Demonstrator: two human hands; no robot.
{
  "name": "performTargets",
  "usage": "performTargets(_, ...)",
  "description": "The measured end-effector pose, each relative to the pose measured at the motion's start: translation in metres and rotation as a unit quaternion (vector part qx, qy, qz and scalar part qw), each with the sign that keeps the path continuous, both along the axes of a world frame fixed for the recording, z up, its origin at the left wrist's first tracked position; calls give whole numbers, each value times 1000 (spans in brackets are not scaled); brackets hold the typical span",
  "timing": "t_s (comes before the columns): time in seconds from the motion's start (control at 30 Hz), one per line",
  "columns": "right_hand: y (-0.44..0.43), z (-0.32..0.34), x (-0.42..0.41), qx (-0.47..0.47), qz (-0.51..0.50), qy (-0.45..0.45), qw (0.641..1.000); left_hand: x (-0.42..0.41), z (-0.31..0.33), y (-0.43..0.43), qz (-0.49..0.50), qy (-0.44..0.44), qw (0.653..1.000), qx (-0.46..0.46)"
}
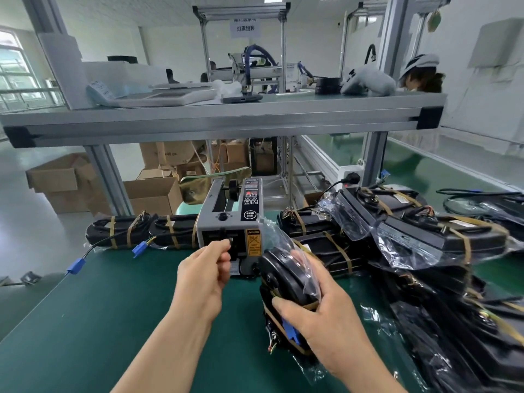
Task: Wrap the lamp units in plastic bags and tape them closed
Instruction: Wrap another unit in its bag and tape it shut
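Two hands, two jobs. Your right hand [320, 316] grips the bagged lamp unit [286, 279] low down, thumb across the front, fingers curled over the plastic. The unit stands on end on the green table [99, 307], long axis approx. upright. Your left hand [204, 268] is nearer the tape dispenser [229, 222], thumb & forefinger pinched at its front slot; can't tell if tape is betw. them. The unit sits just right of that pinch, with the loose bag [273, 234] top touching the dispenser's side. Tape prob. needs only a short move rightward.
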State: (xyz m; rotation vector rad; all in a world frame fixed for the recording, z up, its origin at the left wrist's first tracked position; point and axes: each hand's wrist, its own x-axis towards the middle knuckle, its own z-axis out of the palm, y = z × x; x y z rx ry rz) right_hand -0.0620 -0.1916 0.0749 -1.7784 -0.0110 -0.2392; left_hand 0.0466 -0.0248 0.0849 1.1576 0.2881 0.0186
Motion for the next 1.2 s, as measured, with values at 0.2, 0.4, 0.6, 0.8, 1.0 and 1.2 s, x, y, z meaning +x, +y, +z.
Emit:
performTargets(0.2, 2, 5, -4, -15, 14, -23, 1000, -65, 32, 11, -185, -146, 961, 144)
performTargets(0.4, 6, 2, -6, -30, 24, -22, 999, -72, 49, 2, -219, -215, 891, 334)
performTargets(0.6, 6, 1, -7, -34, 22, -16, 999, -62, 51, -7, -203, -212, 873, 388)
performTargets(0.8, 7, 2, -7, -34, 24, -4, 999, -56, 52, -12, -192, -210, 860, 422)
performTargets(1.0, 7, 1, -6, -25, 25, 1, 999, -50, 49, -13, -185, -218, 834, 471)
performTargets(1.2, 6, 1, -7, -27, 24, 0, 999, -49, 49, -11, -188, -231, 818, 492)
